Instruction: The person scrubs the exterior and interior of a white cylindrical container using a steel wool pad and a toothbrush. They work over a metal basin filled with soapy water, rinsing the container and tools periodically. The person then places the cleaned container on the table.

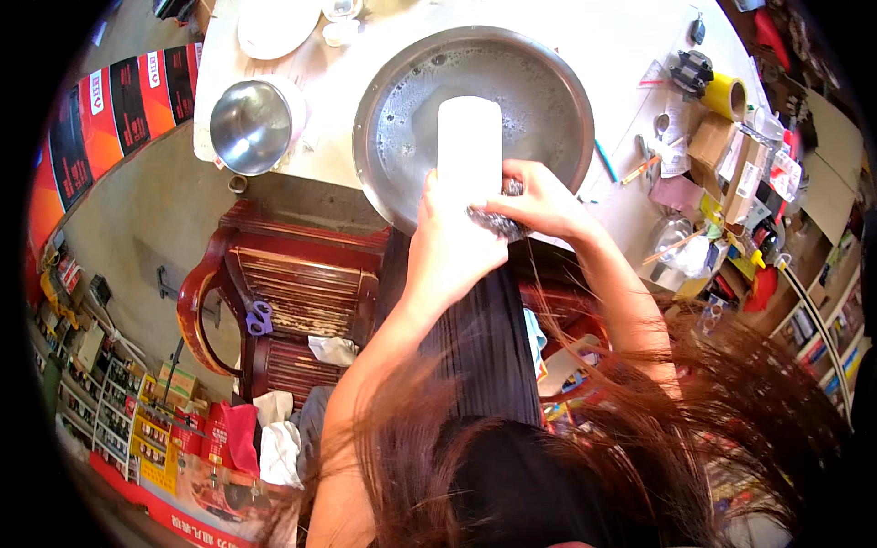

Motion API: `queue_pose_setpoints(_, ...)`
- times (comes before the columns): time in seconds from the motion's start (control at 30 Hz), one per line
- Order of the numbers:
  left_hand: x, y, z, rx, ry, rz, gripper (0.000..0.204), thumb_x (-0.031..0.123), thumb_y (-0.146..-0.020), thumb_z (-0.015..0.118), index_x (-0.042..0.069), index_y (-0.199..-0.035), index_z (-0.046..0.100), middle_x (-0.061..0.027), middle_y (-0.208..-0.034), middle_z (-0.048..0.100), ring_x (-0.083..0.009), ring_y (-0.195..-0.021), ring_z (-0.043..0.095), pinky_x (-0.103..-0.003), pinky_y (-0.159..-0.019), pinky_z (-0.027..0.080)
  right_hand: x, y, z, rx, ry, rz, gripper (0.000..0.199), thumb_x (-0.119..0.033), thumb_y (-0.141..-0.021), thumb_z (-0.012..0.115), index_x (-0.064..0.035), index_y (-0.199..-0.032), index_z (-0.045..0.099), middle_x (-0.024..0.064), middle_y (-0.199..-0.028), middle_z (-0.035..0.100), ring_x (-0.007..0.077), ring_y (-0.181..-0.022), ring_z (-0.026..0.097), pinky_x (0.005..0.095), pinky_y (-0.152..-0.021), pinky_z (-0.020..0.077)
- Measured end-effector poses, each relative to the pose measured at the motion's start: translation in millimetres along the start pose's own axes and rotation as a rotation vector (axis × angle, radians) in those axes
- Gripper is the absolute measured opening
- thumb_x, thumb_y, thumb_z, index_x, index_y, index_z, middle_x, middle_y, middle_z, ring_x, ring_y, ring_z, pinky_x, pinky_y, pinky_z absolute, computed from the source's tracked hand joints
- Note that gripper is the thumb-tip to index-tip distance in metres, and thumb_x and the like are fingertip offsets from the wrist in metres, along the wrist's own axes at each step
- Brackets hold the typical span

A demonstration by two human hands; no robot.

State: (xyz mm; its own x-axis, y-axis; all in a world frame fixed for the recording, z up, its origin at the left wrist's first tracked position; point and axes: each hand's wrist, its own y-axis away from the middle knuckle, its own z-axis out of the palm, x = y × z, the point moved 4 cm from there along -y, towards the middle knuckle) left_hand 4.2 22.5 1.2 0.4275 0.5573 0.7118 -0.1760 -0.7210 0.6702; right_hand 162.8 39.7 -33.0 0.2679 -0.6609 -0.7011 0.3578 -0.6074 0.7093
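Observation:
My left hand [454, 245] is wrapped round the lower end of a tall, smooth white cylindrical object [470, 137]. Glare washes out its surface, so its exact kind cannot be told. It reaches over a wide metal basin [384, 137] holding water with suds and bubbles. In my right hand [546, 199] is a steel wool scrubber [498, 223], pinched in the fingers close to the object's lower end. Both hands are together at the basin's near rim. Whether the scrubber touches the object is hidden by my left hand.
A shiny steel pot [251, 128] and a white plate [279, 27] are left of the basin. To the right lie a yellow tape roll [724, 97], cardboard boxes [714, 142], pens and clutter. A red-brown wooden chair [306, 283] with purple scissors [259, 318] stands below. Loose hair hangs across the lower view.

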Motion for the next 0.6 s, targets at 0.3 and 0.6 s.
queue_pose_setpoints(0.3, 1.4, -3.0, -1.7, -0.018, 0.007, -0.010, 0.092, 0.013, -0.061, 0.080, -0.008, -0.136, 0.030, -0.0224, -0.116, 0.056, -0.0317, -0.105, 0.061, -0.038, -0.089, 0.052, -6.7, 3.2, -6.6, 0.014, 0.094, -0.017, 0.045, -0.028, -0.084, 0.074, 0.0086, -0.110, 0.068, 0.0144, -0.092, 0.072, 0.0130, -0.086, 0.066, 0.0289, -0.080, 0.0517)
queue_pose_setpoints(0.6, -3.4, -4.2, -5.3, -0.043, 0.010, -0.021, 0.089, 0.014, -0.063, 0.078, -0.008, -0.135, 0.031, -0.0240, -0.119, 0.056, -0.0339, -0.106, 0.062, -0.040, -0.089, 0.052, -2.1, 0.7, -4.1, -0.012, 0.084, 0.016, 0.035, -0.021, -0.088, 0.071, 0.0060, -0.110, 0.068, 0.0099, -0.088, 0.072, 0.0108, -0.084, 0.064, 0.0287, -0.078, 0.0520)
